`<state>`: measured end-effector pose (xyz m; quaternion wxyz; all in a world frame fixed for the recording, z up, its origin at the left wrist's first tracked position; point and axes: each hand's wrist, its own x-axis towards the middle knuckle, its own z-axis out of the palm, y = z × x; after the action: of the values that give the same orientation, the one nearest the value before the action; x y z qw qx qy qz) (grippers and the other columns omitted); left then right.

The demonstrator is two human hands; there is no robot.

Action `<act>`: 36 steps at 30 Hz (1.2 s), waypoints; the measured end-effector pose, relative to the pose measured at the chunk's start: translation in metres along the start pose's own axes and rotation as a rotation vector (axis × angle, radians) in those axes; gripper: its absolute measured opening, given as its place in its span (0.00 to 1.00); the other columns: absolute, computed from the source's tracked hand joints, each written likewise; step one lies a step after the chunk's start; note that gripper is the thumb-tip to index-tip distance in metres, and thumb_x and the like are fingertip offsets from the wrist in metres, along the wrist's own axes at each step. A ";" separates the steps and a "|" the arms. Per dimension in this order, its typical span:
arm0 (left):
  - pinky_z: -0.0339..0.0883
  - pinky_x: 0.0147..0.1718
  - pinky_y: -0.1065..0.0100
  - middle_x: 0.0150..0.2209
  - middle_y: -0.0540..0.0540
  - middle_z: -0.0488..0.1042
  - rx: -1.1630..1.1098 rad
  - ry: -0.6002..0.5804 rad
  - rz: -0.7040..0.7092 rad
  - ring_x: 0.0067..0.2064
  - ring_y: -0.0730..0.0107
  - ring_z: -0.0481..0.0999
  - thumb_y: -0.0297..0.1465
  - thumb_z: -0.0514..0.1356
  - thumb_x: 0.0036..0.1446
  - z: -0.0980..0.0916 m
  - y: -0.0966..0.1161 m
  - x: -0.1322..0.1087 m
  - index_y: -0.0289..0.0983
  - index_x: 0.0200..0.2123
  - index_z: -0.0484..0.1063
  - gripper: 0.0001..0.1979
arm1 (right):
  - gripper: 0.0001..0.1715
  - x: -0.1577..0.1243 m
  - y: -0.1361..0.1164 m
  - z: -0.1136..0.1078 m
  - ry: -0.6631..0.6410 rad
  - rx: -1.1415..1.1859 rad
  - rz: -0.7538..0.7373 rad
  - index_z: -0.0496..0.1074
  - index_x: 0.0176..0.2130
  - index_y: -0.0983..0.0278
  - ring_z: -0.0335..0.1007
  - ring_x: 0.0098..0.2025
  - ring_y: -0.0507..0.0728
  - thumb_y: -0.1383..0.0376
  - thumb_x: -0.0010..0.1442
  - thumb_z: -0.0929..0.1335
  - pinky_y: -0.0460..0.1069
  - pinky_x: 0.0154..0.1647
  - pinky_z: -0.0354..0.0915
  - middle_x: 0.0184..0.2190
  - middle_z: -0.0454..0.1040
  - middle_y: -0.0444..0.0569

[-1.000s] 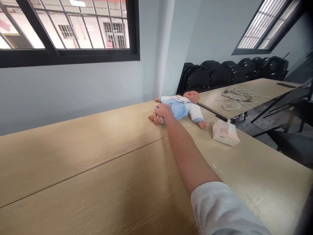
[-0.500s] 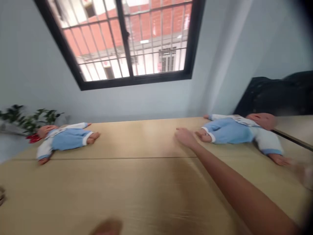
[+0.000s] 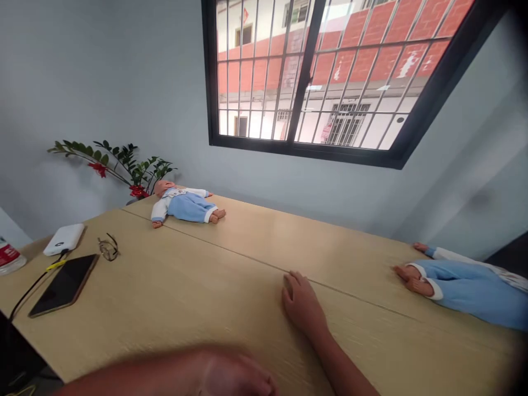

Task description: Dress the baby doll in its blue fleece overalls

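Note:
My right hand [image 3: 304, 303] rests palm down on the wooden table [image 3: 198, 286], beside the seam, with its thumb apart from the fingers and nothing in it. Low in the view, my left hand [image 3: 241, 374] is blurred and cut off by the bottom edge; its fingers are mostly hidden. A baby doll [image 3: 187, 206] in blue and white clothes lies on its back at the far left of the table. Another doll [image 3: 474, 289] in similar clothes lies at the right, its feet toward my right hand and its head out of view.
At the left are a black phone [image 3: 66, 284], a white power bank [image 3: 65, 239] with a cable, glasses [image 3: 108, 248] and a bottle [image 3: 9, 257]. A plant [image 3: 132, 168] with red bows stands behind the table. A barred window [image 3: 297, 82] is above.
The view has turned left, showing the phone, power bank and bottle. My right hand has moved away from the right doll's feet, nearer to me. More of my left arm shows.

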<state>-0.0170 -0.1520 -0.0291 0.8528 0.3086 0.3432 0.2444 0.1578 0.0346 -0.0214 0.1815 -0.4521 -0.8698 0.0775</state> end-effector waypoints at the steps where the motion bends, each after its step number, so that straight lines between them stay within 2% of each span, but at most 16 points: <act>1: 0.64 0.29 0.66 0.29 0.48 0.73 0.002 -0.042 -0.006 0.28 0.71 0.68 0.42 0.76 0.37 -0.004 0.008 0.007 0.38 0.35 0.79 0.22 | 0.28 0.001 0.002 0.000 0.003 0.016 0.007 0.73 0.61 0.69 0.61 0.70 0.69 0.63 0.67 0.61 0.65 0.74 0.54 0.65 0.69 0.63; 3: 0.65 0.31 0.66 0.25 0.51 0.70 0.019 -0.055 0.059 0.26 0.72 0.67 0.43 0.76 0.37 -0.016 0.028 0.018 0.35 0.35 0.78 0.24 | 0.28 0.004 0.008 0.000 -0.008 0.053 0.005 0.73 0.60 0.71 0.61 0.70 0.69 0.63 0.67 0.60 0.64 0.73 0.56 0.65 0.70 0.64; 4: 0.65 0.31 0.65 0.23 0.51 0.69 0.050 -0.006 0.140 0.25 0.72 0.67 0.44 0.75 0.38 -0.023 0.040 0.021 0.35 0.35 0.77 0.24 | 0.28 0.005 0.010 0.001 -0.016 0.070 0.002 0.73 0.60 0.72 0.62 0.70 0.69 0.62 0.67 0.60 0.63 0.73 0.57 0.64 0.70 0.64; 7: 0.62 0.28 0.66 0.20 0.52 0.66 0.144 0.271 0.472 0.23 0.71 0.66 0.47 0.71 0.43 -0.055 0.076 0.023 0.34 0.33 0.74 0.23 | 0.27 0.007 0.015 0.003 -0.023 0.111 -0.002 0.75 0.57 0.71 0.63 0.69 0.68 0.62 0.66 0.60 0.63 0.73 0.57 0.62 0.72 0.63; 10: 0.62 0.28 0.67 0.20 0.55 0.63 0.145 0.458 0.638 0.24 0.73 0.64 0.47 0.69 0.46 -0.098 0.109 0.017 0.36 0.35 0.71 0.22 | 0.25 0.009 0.017 0.004 0.000 0.135 0.000 0.76 0.55 0.69 0.64 0.69 0.67 0.61 0.66 0.60 0.63 0.72 0.58 0.62 0.73 0.62; 14: 0.64 0.31 0.69 0.21 0.56 0.60 0.202 0.764 0.793 0.25 0.74 0.62 0.45 0.63 0.53 -0.152 0.139 0.001 0.38 0.35 0.69 0.16 | 0.26 0.010 0.019 0.003 -0.008 0.161 -0.004 0.76 0.54 0.68 0.64 0.68 0.67 0.60 0.66 0.60 0.65 0.71 0.59 0.62 0.73 0.62; 17: 0.64 0.32 0.68 0.23 0.54 0.64 0.318 1.023 0.795 0.27 0.72 0.65 0.41 0.62 0.55 -0.176 0.142 -0.027 0.37 0.37 0.72 0.13 | 0.25 0.011 0.022 0.002 -0.018 0.192 -0.041 0.77 0.51 0.66 0.66 0.67 0.68 0.57 0.66 0.60 0.66 0.70 0.60 0.60 0.74 0.61; 20: 0.65 0.38 0.66 0.30 0.49 0.72 0.463 1.322 0.741 0.34 0.67 0.70 0.38 0.63 0.55 -0.185 0.126 -0.084 0.37 0.39 0.75 0.12 | 0.24 0.016 0.030 0.006 -0.011 0.222 -0.084 0.77 0.48 0.65 0.69 0.64 0.69 0.54 0.67 0.60 0.67 0.68 0.63 0.58 0.76 0.61; 22: 0.65 0.45 0.62 0.39 0.44 0.76 0.533 1.547 0.698 0.43 0.60 0.72 0.37 0.62 0.57 -0.185 0.106 -0.137 0.37 0.43 0.75 0.14 | 0.23 0.020 0.037 0.012 0.005 0.231 -0.110 0.78 0.47 0.63 0.71 0.63 0.69 0.53 0.66 0.60 0.68 0.67 0.64 0.57 0.77 0.60; 24: 0.61 0.54 0.55 0.50 0.36 0.75 0.606 1.807 0.615 0.54 0.51 0.70 0.36 0.60 0.59 -0.184 0.081 -0.197 0.34 0.51 0.72 0.18 | 0.23 0.024 0.043 0.018 0.024 0.234 -0.131 0.77 0.46 0.61 0.72 0.62 0.70 0.53 0.66 0.60 0.69 0.65 0.65 0.56 0.78 0.58; 26: 0.57 0.60 0.48 0.58 0.29 0.71 0.893 2.194 0.240 0.61 0.40 0.65 0.39 0.59 0.61 -0.186 0.057 -0.253 0.31 0.56 0.69 0.24 | 0.23 0.025 0.046 0.022 0.040 0.232 -0.150 0.77 0.45 0.60 0.72 0.61 0.71 0.52 0.66 0.60 0.69 0.65 0.65 0.55 0.78 0.58; 27: 0.54 0.62 0.45 0.60 0.25 0.68 0.957 2.293 0.029 0.63 0.35 0.63 0.40 0.60 0.60 -0.190 0.046 -0.276 0.29 0.58 0.66 0.28 | 0.23 0.026 0.046 0.023 0.041 0.227 -0.156 0.77 0.45 0.60 0.72 0.61 0.71 0.52 0.66 0.60 0.70 0.65 0.65 0.55 0.78 0.59; 29: 0.54 0.63 0.42 0.63 0.17 0.63 0.971 2.314 -0.281 0.65 0.27 0.62 0.45 0.62 0.58 -0.201 0.029 -0.312 0.22 0.63 0.61 0.39 | 0.23 0.025 0.045 0.022 0.038 0.217 -0.155 0.77 0.46 0.60 0.72 0.61 0.72 0.52 0.65 0.60 0.71 0.64 0.66 0.55 0.78 0.59; 31: 0.58 0.61 0.42 0.64 0.14 0.62 0.879 2.256 -0.430 0.65 0.24 0.63 0.50 0.61 0.57 -0.213 0.020 -0.331 0.20 0.66 0.55 0.47 | 0.23 0.024 0.043 0.021 0.028 0.211 -0.143 0.77 0.46 0.60 0.72 0.61 0.72 0.51 0.65 0.60 0.71 0.63 0.66 0.56 0.77 0.58; 33: 0.61 0.58 0.41 0.64 0.13 0.63 0.794 2.205 -0.469 0.64 0.23 0.65 0.56 0.60 0.55 -0.223 0.019 -0.338 0.20 0.67 0.52 0.52 | 0.24 0.024 0.042 0.019 0.020 0.207 -0.137 0.77 0.46 0.60 0.72 0.61 0.71 0.51 0.65 0.60 0.70 0.63 0.67 0.56 0.77 0.58; 36: 0.63 0.56 0.40 0.61 0.13 0.67 0.749 2.204 -0.431 0.63 0.23 0.66 0.58 0.62 0.52 -0.230 0.026 -0.340 0.21 0.66 0.55 0.54 | 0.24 0.024 0.039 0.017 0.017 0.200 -0.141 0.77 0.46 0.60 0.72 0.61 0.71 0.52 0.65 0.60 0.69 0.63 0.66 0.56 0.77 0.58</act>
<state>-0.4111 -0.2648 0.0049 -0.0230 0.0978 0.9884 0.1141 0.1687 0.0771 -0.0432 0.2380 -0.3700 -0.8859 0.1474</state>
